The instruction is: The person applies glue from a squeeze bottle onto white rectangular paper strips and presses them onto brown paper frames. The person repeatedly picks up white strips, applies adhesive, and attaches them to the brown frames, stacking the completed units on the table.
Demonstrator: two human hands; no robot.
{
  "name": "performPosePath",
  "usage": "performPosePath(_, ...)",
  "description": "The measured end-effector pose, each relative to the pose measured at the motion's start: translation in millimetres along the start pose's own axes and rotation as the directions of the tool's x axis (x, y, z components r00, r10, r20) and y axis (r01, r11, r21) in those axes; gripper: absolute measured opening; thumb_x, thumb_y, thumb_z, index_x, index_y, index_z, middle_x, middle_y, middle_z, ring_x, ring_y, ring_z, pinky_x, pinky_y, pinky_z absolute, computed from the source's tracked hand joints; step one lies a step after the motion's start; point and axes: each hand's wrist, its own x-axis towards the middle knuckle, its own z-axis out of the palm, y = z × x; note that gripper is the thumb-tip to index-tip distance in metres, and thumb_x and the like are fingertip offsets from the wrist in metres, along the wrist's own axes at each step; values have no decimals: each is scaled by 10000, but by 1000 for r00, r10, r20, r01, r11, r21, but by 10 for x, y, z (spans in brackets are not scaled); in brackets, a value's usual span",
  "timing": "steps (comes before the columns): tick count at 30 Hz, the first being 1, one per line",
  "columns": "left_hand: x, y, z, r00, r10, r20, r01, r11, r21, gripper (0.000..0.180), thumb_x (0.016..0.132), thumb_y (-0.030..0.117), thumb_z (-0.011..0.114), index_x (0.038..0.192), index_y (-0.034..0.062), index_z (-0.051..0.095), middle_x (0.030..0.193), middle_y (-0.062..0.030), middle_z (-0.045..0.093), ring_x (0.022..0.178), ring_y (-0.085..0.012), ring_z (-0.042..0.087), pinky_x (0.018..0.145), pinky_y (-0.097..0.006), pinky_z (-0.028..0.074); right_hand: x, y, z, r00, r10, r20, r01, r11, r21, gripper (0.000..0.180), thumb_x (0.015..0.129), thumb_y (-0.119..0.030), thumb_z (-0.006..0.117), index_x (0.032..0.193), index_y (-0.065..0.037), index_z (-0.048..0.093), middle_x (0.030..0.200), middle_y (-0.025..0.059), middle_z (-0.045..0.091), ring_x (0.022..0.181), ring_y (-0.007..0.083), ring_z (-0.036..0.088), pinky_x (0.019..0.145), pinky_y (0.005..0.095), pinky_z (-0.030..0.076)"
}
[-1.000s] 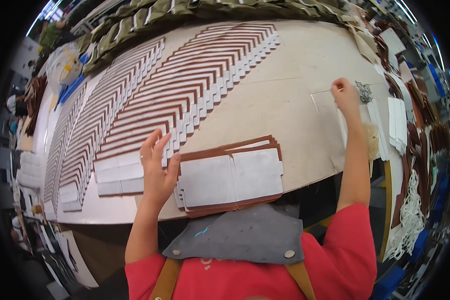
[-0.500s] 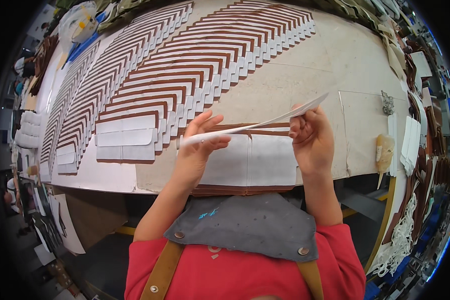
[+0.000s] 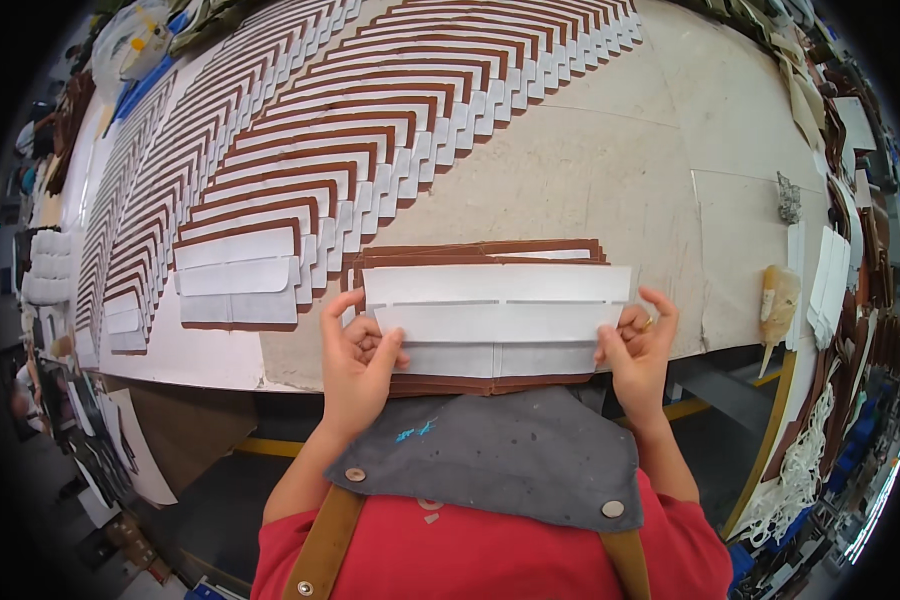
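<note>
A long white sheet (image 3: pixel 500 318) with a slit-like line of small marks across it lies level in front of me. My left hand (image 3: pixel 355 362) pinches its left end, thumb on top and forefinger raised off to the side. At the other end, my right hand (image 3: pixel 638 355) grips it the same way, thumb on its lower corner. Directly beneath is a stack of brown panels (image 3: pixel 495 386) faced with white, at the table's near edge. The sheet covers much of the top panel; whether it touches is hard to tell.
Overlapping rows of brown-and-white panels (image 3: pixel 235 275) run diagonally across the table (image 3: pixel 610 180) to the left and back. A glue bottle (image 3: pixel 778 300) lies at the right, near white strips (image 3: pixel 828 285) and a tangle of white cord (image 3: pixel 800 480).
The white sheet, seen edge-on and tilted before, now lies flat over the stack, its face upward. Both my hands have come down toward the near edge, still holding its ends.
</note>
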Motion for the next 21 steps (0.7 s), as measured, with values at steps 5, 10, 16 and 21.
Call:
performPosePath(5, -55, -81, -41, 988, 151, 8, -145, 933, 329, 456, 859, -14, 564, 1263, 30, 358, 733, -11, 470, 599, -56, 450, 565, -188, 388, -54, 114, -32, 995, 35, 90, -30, 998, -56, 411, 852, 69, 535, 1231, -28, 409, 837, 21, 439, 622, 41, 455, 524, 176, 402)
performPosePath(10, 7, -31, -41, 985, 166, 37, -164, 870, 466, 361, 843, -16, 575, 1196, 36, 525, 726, -14, 448, 581, -76, 423, 541, -212, 384, -9, 64, 7, 988, 128, 83, -117, 985, -123, 313, 858, 41, 551, 1169, -3, 541, 823, 6, 435, 591, 33, 430, 507, 172, 385)
performPosePath(16, 48, 19, -29, 972, 219, 90, -231, 794, 562, 339, 831, -11, 575, 1166, 44, 573, 716, -52, 448, 566, -129, 451, 517, -250, 398, 33, 49, 8, 985, 149, 88, -124, 962, -243, 296, 858, 30, 551, 1151, -4, 579, 830, 6, 446, 576, 31, 430, 496, 172, 384)
performPosePath(21, 41, 37, -40, 976, 187, 110, -216, 801, 559, 338, 834, 5, 585, 1170, 41, 575, 735, -40, 446, 600, -119, 439, 537, -241, 386, 37, 21, 18, 988, 129, 87, -102, 959, -263, 294, 859, 32, 545, 1150, 3, 584, 807, 7, 443, 571, 32, 434, 479, 173, 385)
